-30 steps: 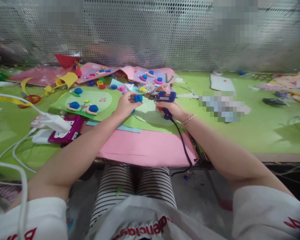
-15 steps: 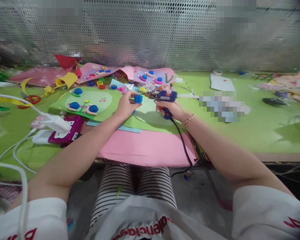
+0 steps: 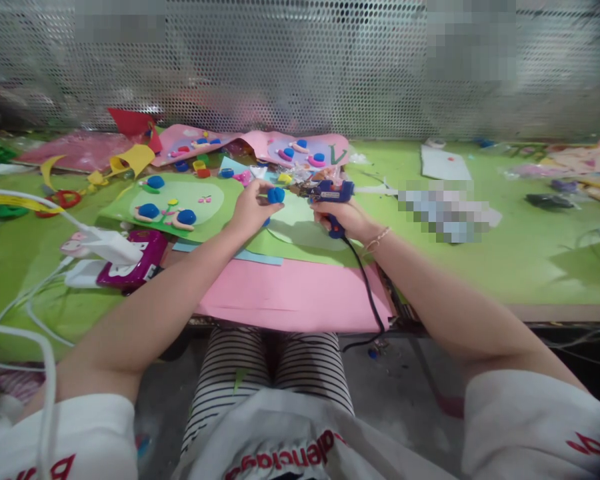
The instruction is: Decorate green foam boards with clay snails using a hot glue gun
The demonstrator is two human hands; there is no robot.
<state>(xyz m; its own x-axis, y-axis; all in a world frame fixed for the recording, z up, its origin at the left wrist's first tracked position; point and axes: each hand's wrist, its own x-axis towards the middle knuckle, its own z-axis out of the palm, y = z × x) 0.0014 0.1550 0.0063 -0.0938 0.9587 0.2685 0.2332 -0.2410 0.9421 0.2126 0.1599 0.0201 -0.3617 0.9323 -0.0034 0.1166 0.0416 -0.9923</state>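
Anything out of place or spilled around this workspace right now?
A green scrap lies on the striped trouser leg, and a small blue bit appears to lie on the floor. Both look like strays, being off the table.

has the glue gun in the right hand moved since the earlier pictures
No, not noticeably: the glue gun in the right hand keeps about the same place against the pink sheet, with no clear shift.

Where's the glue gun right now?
Head view, just right of center: the glue gun is in the right hand, pointing left toward the blue piece in the left hand.
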